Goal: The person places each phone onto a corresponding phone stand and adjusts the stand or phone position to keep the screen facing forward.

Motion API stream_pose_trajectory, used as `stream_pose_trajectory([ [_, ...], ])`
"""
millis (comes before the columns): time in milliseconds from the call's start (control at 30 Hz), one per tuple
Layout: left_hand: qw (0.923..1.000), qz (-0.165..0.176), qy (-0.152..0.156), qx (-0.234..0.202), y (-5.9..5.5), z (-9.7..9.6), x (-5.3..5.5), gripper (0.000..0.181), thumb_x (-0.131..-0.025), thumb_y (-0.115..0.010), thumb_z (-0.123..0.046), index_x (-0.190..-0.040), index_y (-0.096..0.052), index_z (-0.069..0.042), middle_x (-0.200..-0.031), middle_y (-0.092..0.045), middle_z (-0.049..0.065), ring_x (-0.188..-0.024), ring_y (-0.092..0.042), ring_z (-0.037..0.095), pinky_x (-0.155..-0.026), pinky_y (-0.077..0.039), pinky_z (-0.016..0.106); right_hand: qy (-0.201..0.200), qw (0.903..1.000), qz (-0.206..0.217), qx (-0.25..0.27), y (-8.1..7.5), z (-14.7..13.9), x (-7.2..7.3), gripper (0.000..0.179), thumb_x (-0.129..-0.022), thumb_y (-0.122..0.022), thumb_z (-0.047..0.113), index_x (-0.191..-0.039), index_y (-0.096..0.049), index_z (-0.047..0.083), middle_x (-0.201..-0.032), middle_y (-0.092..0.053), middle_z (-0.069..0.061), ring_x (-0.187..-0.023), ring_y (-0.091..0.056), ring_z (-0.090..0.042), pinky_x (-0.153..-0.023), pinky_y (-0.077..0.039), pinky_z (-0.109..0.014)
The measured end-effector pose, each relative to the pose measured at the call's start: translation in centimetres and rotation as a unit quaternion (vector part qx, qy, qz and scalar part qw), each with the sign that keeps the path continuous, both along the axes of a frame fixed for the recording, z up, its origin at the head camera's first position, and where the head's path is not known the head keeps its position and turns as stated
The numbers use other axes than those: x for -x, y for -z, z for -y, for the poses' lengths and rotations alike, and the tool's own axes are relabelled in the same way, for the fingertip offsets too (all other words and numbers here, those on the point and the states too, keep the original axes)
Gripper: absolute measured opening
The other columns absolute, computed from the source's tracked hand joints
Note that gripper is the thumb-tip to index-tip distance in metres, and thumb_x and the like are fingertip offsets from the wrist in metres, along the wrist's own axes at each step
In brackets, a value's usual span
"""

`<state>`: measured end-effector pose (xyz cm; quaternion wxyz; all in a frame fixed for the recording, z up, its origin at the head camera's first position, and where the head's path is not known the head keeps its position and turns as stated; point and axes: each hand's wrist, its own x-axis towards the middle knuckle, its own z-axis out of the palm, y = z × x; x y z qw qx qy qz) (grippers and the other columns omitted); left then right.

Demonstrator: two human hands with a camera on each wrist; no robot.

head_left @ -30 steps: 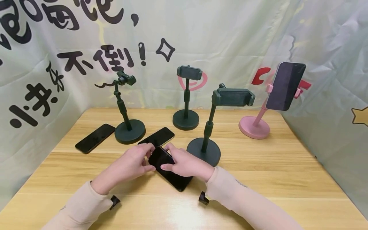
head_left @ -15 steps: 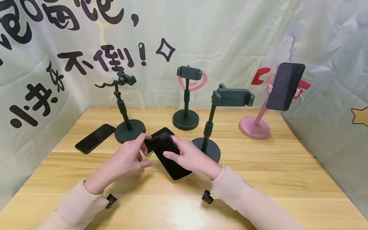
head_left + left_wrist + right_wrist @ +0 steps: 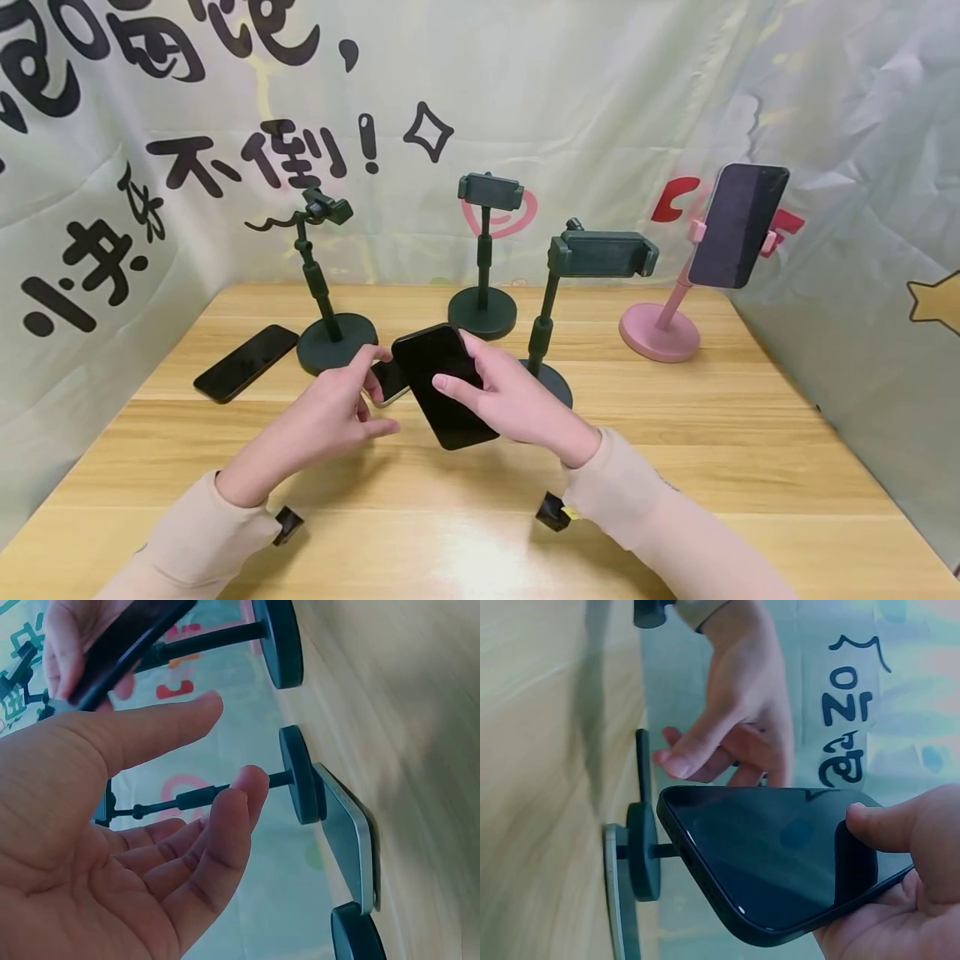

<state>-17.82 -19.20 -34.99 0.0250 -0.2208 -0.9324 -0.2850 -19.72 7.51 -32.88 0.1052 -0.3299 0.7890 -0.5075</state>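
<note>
My right hand (image 3: 517, 398) grips a black smartphone (image 3: 438, 396) by its right side, thumb over the dark screen and fingers behind. In the right wrist view the smartphone (image 3: 780, 855) is raised off the table, tilted. My left hand (image 3: 330, 417) is to the left of it, fingers loosely bent and holding nothing; the left wrist view shows its palm (image 3: 127, 877) bare. Behind the left fingertips a second phone (image 3: 388, 382) lies flat on the table, partly covered by the held one. The nearest dark green phone stand (image 3: 603, 254) rises just beyond my right hand, its clamp sideways.
Another phone (image 3: 246, 362) lies at the left, beside a dark green stand (image 3: 336, 343). A similar stand (image 3: 482, 312) is at the back middle. At the right, a pink stand (image 3: 660, 333) holds a phone (image 3: 738, 225). Printed cloth (image 3: 600, 100) hangs behind the table (image 3: 712, 467).
My right hand has lifted the smartphone off the table and moved it up and away from me, over the second phone. My left hand has let go and drawn slightly left.
</note>
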Motion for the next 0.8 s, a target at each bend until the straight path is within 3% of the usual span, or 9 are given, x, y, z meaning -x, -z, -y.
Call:
stream_pose_trajectory([
  [267,0.9991,-0.036,0.014,-0.019,-0.1,-0.3,-0.1,0.063,-0.081,-0.095,-0.012,-0.131,-0.057,-0.009,-0.086,-0.065,-0.006,-0.064,-0.061,-0.003,-0.067,-0.058,0.025,-0.007,0.9984,0.034,0.044,-1.4,-0.4,-0.8,0.041,-0.110,-0.063,0.021,-0.149,-0.052,0.019,-0.128,-0.075,-0.010,-0.107,-0.079,-0.020,-0.085,-0.067,-0.037],
  [467,0.9987,-0.036,0.030,-0.019,-0.4,-0.6,-0.2,0.055,-0.082,-0.095,-0.013,-0.126,-0.063,-0.008,-0.086,-0.066,-0.004,-0.066,-0.062,-0.005,-0.069,-0.060,0.028,-0.005,0.9963,0.024,0.082,-2.4,-0.9,-1.6,0.039,-0.109,-0.063,0.015,-0.147,-0.053,0.015,-0.129,-0.074,-0.013,-0.110,-0.079,-0.022,-0.088,-0.067,-0.039],
  [800,0.9980,-0.035,0.048,-0.022,-0.5,-1.0,-0.7,0.036,-0.086,-0.092,-0.015,-0.117,-0.073,-0.011,-0.088,-0.068,-0.004,-0.069,-0.061,-0.005,-0.061,-0.053,0.021,-0.002,0.9891,0.000,0.147,-4.1,-2.0,-3.0,0.040,-0.108,-0.063,0.006,-0.147,-0.053,0.004,-0.129,-0.071,-0.022,-0.109,-0.080,-0.029,-0.086,-0.067,-0.043],
])
